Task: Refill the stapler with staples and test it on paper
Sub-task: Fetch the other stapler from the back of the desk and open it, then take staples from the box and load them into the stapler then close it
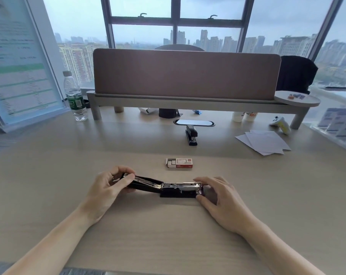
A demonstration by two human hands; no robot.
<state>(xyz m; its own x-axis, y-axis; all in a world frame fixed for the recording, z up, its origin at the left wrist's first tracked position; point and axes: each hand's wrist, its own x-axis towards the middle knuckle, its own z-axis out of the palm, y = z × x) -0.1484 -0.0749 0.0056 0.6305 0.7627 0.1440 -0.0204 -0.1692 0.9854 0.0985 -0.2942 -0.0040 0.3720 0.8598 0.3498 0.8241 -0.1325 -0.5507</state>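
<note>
In the head view, an opened black stapler point(168, 186) lies on the pale wood tabletop point(49, 165) at lower centre of the frame, its length running left to right. The top cover is swung back to the left, and the bright metal staple channel lies exposed over the base on the right.

The left hand point(110, 184) pinches the free end of the cover between thumb and fingers. The right hand point(217, 195) has its fingers loosely curled against the front end of the base, the thumb at its near corner, steadying rather than gripping. Whether a strip of staples already sits in the channel is hard to tell from here; the metal merely glints.

A stapler of this kind is likely rigid and fairly weighty for its size, with smooth plastic and metal that could slide on the tabletop, and a sprung hinge that may snap. It is best held by the base sides and the cover's end, clear of the channel mouth.

Just beyond it, near centre, an open box of staples point(179, 163) shows pale strips at its left end. Farther back stands a second stapler point(191, 134), closed. Loose sheets of paper point(264, 142) fan out at mid right, well apart from the hands.
</note>
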